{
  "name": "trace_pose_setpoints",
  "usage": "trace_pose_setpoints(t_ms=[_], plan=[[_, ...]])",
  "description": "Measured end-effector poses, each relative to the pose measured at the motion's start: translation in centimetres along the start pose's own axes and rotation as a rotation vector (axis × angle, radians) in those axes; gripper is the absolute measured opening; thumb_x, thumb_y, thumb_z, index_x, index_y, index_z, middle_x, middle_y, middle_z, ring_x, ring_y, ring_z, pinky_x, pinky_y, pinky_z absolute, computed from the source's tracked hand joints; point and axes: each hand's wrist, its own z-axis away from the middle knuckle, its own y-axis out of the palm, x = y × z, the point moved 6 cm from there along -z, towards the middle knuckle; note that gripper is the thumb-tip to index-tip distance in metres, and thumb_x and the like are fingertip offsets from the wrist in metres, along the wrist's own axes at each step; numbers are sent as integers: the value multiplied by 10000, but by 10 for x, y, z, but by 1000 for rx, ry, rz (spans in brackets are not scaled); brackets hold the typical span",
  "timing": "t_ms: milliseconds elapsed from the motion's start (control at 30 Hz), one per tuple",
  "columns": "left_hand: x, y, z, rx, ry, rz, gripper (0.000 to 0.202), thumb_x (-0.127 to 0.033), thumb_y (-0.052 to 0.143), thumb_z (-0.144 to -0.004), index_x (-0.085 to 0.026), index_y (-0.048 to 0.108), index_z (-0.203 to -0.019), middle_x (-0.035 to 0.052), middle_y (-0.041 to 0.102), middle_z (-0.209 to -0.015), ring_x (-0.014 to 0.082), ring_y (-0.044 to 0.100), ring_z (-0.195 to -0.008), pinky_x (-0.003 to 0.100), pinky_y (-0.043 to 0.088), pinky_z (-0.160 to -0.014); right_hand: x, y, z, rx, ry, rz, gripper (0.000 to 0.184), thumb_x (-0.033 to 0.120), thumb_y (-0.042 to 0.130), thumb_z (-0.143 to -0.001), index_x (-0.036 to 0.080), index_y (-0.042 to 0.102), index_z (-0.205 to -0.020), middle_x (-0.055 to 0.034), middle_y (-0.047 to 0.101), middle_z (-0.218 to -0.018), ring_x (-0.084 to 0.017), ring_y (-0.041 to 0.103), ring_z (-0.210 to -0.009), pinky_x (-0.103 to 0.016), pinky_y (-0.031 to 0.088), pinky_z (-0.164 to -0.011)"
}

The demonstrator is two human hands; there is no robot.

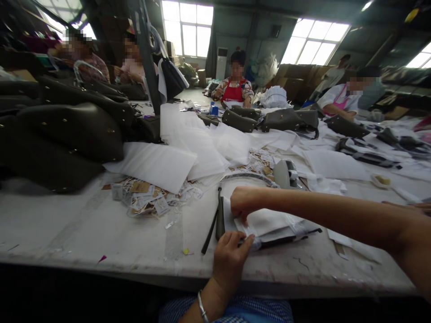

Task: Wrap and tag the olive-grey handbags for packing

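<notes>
In front of me a dark handbag (220, 220) lies on the table, with white foam sheet (269, 223) over it. Its curved handle (249, 176), apparently in clear wrapping, arches behind my right hand. My left hand (232, 251), with a bracelet at the wrist, grips the near edge of the bag, thumb and fingers closed there. My right hand (245, 204) reaches in from the right, fingers curled and pointing down at the foam sheet. What those fingers hold, if anything, is hidden. A dark strap (210, 232) sticks out at the bag's left.
Hang tags (148, 197) lie in a loose heap on the left, beside stacked white foam sheets (188, 148). Dark bags (67, 139) are piled at far left. A white-and-grey device (286, 174) stands behind the bag. Co-workers sit across the table; another hand (420, 206) shows at the right edge.
</notes>
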Motion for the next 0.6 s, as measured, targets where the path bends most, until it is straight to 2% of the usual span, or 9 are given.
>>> trace_pose_setpoints(t_ms=[133,233,433,600], plan=[[1,-1,0,-26,-9,-1,359,-119,728,-838,-267,673,-1160,12,655,-918,177,597,-815,309,506,-742,-15,6,-7,1,3,-84,213,429,834,-736,224,787,-770,8,683,-616,-105,404,-487,-290,231,-544],[1,-1,-1,-36,-7,-7,341,-132,729,-843,-271,677,-1150,9,654,-911,172,600,-816,303,510,-745,-27,10,-7,-28,19,-158,190,396,804,-767,212,792,-808,-1,706,-658,-111,460,-512,-277,247,-541],[0,-2,-3,-16,-19,-38,324,-133,723,-848,-277,681,-1135,12,660,-900,174,607,-800,304,519,-729,-40,17,-1,-173,-3,-372,215,391,742,-825,187,782,-882,-5,729,-756,-116,597,-631,-212,349,-566],[-2,-6,-5,-19,-21,-42,287,-145,703,-864,-279,686,-1118,17,663,-896,177,615,-789,297,529,-702,-45,28,0,-286,-66,-485,236,414,714,-856,187,763,-901,11,709,-757,-112,614,-651,-196,399,-609]])
